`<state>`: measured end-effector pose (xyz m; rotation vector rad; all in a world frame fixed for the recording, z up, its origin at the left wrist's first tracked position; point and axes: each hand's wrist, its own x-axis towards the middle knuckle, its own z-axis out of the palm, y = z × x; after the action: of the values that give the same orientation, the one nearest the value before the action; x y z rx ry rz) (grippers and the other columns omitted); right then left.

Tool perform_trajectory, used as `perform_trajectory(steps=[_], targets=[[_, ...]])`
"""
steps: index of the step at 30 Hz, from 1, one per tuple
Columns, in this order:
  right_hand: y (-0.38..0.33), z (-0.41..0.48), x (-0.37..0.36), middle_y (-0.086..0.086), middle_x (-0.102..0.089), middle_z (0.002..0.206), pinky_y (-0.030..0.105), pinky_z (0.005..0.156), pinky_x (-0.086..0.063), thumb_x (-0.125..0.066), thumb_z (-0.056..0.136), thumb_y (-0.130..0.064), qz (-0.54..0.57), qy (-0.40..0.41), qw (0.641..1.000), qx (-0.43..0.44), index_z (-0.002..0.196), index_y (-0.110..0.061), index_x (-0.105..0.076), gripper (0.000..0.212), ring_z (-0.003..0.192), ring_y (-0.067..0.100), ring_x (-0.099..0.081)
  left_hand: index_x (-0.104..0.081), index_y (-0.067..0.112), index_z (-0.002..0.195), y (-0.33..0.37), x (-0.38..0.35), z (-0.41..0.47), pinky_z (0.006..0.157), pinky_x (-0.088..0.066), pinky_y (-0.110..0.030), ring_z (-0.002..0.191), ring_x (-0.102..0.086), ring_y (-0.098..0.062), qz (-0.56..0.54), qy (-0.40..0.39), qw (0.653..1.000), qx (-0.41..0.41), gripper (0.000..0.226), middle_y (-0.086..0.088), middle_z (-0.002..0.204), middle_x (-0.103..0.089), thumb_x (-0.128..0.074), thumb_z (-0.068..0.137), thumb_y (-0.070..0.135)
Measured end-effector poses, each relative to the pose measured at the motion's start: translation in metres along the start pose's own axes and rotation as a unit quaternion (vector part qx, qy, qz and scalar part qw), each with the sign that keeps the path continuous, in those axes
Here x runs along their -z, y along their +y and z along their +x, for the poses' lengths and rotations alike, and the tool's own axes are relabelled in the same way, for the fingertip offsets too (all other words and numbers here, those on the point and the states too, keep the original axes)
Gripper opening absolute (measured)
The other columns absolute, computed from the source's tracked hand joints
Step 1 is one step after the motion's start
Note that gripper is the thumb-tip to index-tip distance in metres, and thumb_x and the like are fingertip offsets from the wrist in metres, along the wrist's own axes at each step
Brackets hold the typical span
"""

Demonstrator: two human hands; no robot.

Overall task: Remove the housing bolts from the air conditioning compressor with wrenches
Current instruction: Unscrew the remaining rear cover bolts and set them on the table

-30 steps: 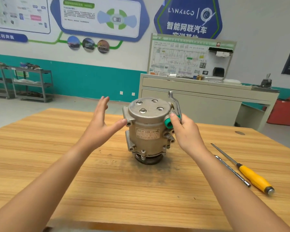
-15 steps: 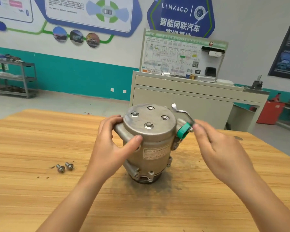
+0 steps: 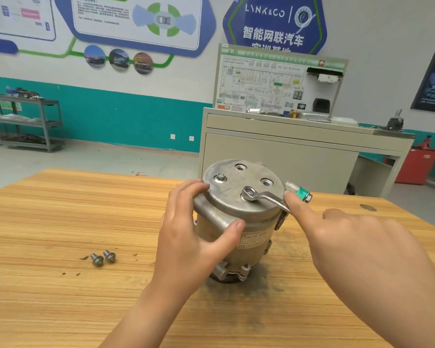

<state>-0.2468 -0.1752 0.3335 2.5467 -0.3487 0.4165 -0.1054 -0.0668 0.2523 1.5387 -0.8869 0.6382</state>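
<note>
Your left hand [image 3: 186, 237] curls fingers [image 3: 191, 187] and thumb round the rim of the compressor [image 3: 236, 182], which stands upright mid-table. Your right hand [image 3: 357, 247] lays a straight index finger [image 3: 296, 204] against the bent steel wrench [image 3: 264, 197], whose ring sits on a top bolt. A one-finger push could, I judge, slip the thin handle off the smooth cast-metal lid or rock the housing. Two flanged bolts [image 3: 103, 257] lie loose on the grained wooden table [image 3: 60, 297].

Wall sign [image 3: 274, 23], 1 o'clock: "LYNK&CO", "智能网联汽车". Board [image 3: 279, 84] below it: "HV". Label [image 3: 255, 239] on compressor [image 3: 230, 197], 5 o'clock side: "0320134"; remainder illegible.
</note>
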Motion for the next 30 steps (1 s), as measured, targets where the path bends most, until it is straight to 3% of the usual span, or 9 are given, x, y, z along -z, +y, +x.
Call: perform_trajectory(steps=[3, 6, 9, 12, 14, 18, 22, 27, 30], targets=[[-0.001, -0.003, 0.002, 0.002, -0.02, 0.062, 0.024, 0.039, -0.017, -0.034, 0.081, -0.003, -0.008, -0.014, 0.999, 0.036, 0.142, -0.013, 0.016, 0.079, 0.044, 0.015, -0.02, -0.05, 0.021, 0.126, 0.004, -0.003, 0.001, 0.097, -0.022, 0.0, 0.122, -0.038, 0.002, 0.022, -0.017, 0.999, 0.028, 0.075, 0.007, 0.129, -0.043, -0.059, 0.062, 0.059], [-0.017, 0.005, 0.012, 0.004, -0.013, 0.055, 0.016, 0.041, -0.007, -0.032, 0.069, 0.007, -0.048, 0.013, 0.999, 0.006, 0.14, 0.006, -0.023, 0.072, 0.038, 0.011, -0.01, -0.049, 0.015, 0.131, 0.007, -0.008, 0.003, 0.1, -0.017, 0.001, 0.128, -0.036, -0.01, 0.046, -0.013, 0.997, 0.053, 0.084, 0.007, 0.133, -0.04, -0.055, 0.061, 0.06], [-0.02, -0.003, 0.008, 0.007, -0.014, 0.04, 0.009, 0.054, -0.007, -0.031, 0.059, 0.005, 0.008, 0.112, 0.993, -0.029, 0.093, 0.007, -0.07, 0.051, 0.029, 0.009, -0.009, -0.046, 0.013, 0.134, 0.008, -0.008, 0.004, 0.1, -0.015, 0.001, 0.127, -0.034, -0.007, 0.057, -0.015, 0.997, 0.053, 0.088, 0.01, 0.131, -0.039, -0.052, 0.061, 0.061], [-0.011, 0.0, -0.006, 0.007, -0.039, 0.036, 0.016, 0.045, -0.013, -0.073, 0.064, -0.027, -0.027, 0.159, 0.986, -0.034, 0.089, -0.003, -0.074, 0.034, 0.022, 0.014, -0.032, -0.044, 0.014, 0.137, 0.003, -0.002, 0.006, 0.1, -0.017, -0.001, 0.127, -0.035, -0.005, 0.063, -0.042, 0.996, 0.042, 0.089, 0.012, 0.132, -0.041, -0.052, 0.061, 0.06], [0.006, 0.007, -0.015, 0.007, -0.046, 0.041, 0.019, 0.042, -0.018, -0.054, 0.08, -0.039, -0.02, 0.231, 0.972, -0.026, 0.09, -0.009, -0.074, 0.038, 0.027, 0.019, -0.04, -0.042, 0.019, 0.137, -0.002, 0.003, 0.013, 0.1, -0.021, -0.001, 0.124, -0.036, 0.003, 0.039, -0.068, 0.996, 0.038, 0.088, 0.022, 0.128, -0.042, -0.054, 0.06, 0.059], [0.051, 0.032, -0.043, 0.007, -0.058, 0.061, 0.039, 0.064, -0.05, -0.041, 0.085, -0.022, 0.0, 0.284, 0.956, 0.077, 0.103, -0.009, -0.071, 0.037, 0.053, 0.026, -0.057, -0.035, 0.039, 0.128, -0.011, 0.008, 0.029, 0.094, -0.024, 0.002, 0.115, -0.035, 0.024, -0.003, -0.117, 0.993, 0.013, 0.078, 0.032, 0.125, -0.039, -0.059, 0.055, 0.057], [0.077, 0.078, -0.052, 0.009, -0.069, 0.088, 0.068, 0.084, -0.038, -0.067, 0.079, -0.012, -0.023, 0.268, 0.957, 0.107, 0.113, -0.012, -0.067, 0.034, 0.081, 0.025, -0.067, -0.035, 0.049, 0.121, -0.016, 0.001, 0.04, 0.096, -0.028, -0.002, 0.12, -0.041, 0.014, -0.033, -0.138, 0.99, 0.006, 0.073, 0.026, 0.128, -0.046, -0.064, 0.054, 0.055], [0.075, 0.137, -0.048, -0.004, -0.038, 0.144, 0.041, 0.109, -0.016, -0.036, 0.1, -0.021, -0.053, 0.145, 0.974, 0.167, 0.144, -0.027, -0.026, 0.045, 0.133, 0.014, -0.033, -0.04, 0.042, 0.122, -0.02, -0.01, 0.048, 0.098, -0.033, -0.008, 0.121, -0.047, 0.006, -0.075, -0.138, 0.987, -0.016, 0.071, 0.018, 0.13, -0.052, -0.066, 0.057, 0.048], [0.068, 0.145, -0.04, 0.016, -0.056, 0.126, 0.04, 0.097, -0.04, -0.051, 0.09, -0.004, -0.046, 0.169, 0.966, 0.189, 0.124, -0.001, -0.053, 0.034, 0.114, 0.03, -0.055, -0.041, 0.038, 0.122, -0.021, -0.015, 0.046, 0.098, -0.035, -0.011, 0.12, -0.048, 0.004, -0.081, -0.128, 0.988, -0.027, 0.069, 0.016, 0.129, -0.052, -0.066, 0.059, 0.047]])
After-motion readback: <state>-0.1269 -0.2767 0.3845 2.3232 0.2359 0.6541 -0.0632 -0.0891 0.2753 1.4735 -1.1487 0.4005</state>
